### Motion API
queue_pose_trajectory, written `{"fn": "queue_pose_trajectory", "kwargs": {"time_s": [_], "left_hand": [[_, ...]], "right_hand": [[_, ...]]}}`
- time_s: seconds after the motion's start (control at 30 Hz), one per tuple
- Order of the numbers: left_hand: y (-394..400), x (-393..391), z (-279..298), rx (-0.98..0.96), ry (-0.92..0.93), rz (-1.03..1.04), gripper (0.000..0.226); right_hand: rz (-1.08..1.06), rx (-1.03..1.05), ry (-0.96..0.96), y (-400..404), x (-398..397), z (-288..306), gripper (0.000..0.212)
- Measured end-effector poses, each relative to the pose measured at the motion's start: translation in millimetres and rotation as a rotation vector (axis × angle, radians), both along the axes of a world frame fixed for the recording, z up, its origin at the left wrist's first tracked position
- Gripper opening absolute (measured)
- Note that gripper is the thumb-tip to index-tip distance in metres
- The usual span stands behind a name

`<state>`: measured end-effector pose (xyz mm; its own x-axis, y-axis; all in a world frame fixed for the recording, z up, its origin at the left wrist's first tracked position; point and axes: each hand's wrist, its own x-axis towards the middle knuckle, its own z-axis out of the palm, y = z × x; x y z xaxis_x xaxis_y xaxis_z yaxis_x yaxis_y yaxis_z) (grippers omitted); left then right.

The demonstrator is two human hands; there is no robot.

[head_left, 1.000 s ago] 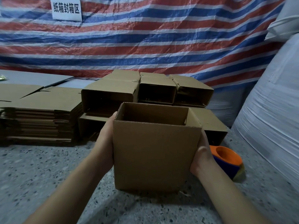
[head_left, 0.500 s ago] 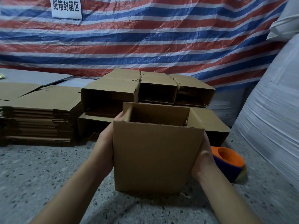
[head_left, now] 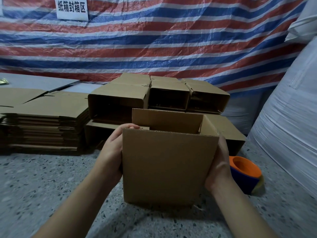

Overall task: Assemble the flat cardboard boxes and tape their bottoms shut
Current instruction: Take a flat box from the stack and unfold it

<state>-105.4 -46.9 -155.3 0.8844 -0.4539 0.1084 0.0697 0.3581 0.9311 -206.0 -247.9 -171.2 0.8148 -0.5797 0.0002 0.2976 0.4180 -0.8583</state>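
1. The box's (head_left: 164,165) far flap now stands higher than a second ago.
2. I see the left hand (head_left: 113,150) gripping its left wall, thumb over the rim.
3. The right hand (head_left: 218,162) clasps its right side, upright above the speckled floor (head_left: 42,182).

A white sign (head_left: 72,8) fixed on the striped tarp (head_left: 171,40) reads "纸箱封箱区" in black characters.

open cardboard box (head_left: 169,167) held upright between left hand (head_left: 112,152) and right hand (head_left: 218,164), tape dispenser (head_left: 245,175) just right of right hand, flat box stack (head_left: 42,124) left of left hand
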Motion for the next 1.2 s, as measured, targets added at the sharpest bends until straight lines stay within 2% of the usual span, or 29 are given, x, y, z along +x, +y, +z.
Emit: {"fn": "queue_pose_trajectory", "kwargs": {"time_s": [0.13, 0.27, 0.43, 0.5, 0.6, 0.67, 0.73, 0.8, 0.93, 1.07, 1.13, 1.2], "left_hand": [[0, 2, -2, 0.008, -0.018, -0.034, 0.022], [0, 3, -3, -0.007, -0.035, -0.029, 0.021], [3, 3, -5, 0.005, -0.064, -0.032, 0.020], [1, 2, -5, 0.063, -0.097, -0.007, 0.028], [4, 4, -7, 0.111, -0.143, 0.009, 0.055], [10, 8, -9, 0.109, -0.285, -0.070, 0.073], [17, 11, -10, 0.137, -0.404, -0.144, 0.079], [20, 15, -11, 0.210, -0.457, -0.157, 0.077], [20, 16, -9, 0.254, -0.468, -0.112, 0.065], [16, 14, -10, 0.225, -0.388, -0.055, 0.035], [13, 13, -10, 0.218, -0.338, -0.031, 0.021], [12, 13, -10, 0.218, -0.319, -0.031, 0.017]], "right_hand": [[-0.004, -0.029, 0.019, 2, -1, 1, 0.064], [0.043, -0.005, 0.170, -2, 1, 7, 0.061], [0.095, -0.133, 0.186, -7, 1, 8, 0.064], [0.121, -0.146, 0.164, -7, 0, 10, 0.063], [0.135, -0.143, 0.148, -7, 2, 9, 0.064], [0.135, -0.140, 0.136, -8, 2, 8, 0.063], [0.134, -0.141, 0.134, -7, 2, 8, 0.059], [0.133, -0.145, 0.140, -8, 2, 8, 0.053], [0.150, -0.135, 0.108, -9, 1, 5, 0.066], [0.147, -0.160, 0.038, -5, 0, 2, 0.048], [0.140, -0.123, 0.015, -6, 0, -1, 0.058], [0.154, -0.150, 0.004, -5, -3, -1, 0.065]]}}
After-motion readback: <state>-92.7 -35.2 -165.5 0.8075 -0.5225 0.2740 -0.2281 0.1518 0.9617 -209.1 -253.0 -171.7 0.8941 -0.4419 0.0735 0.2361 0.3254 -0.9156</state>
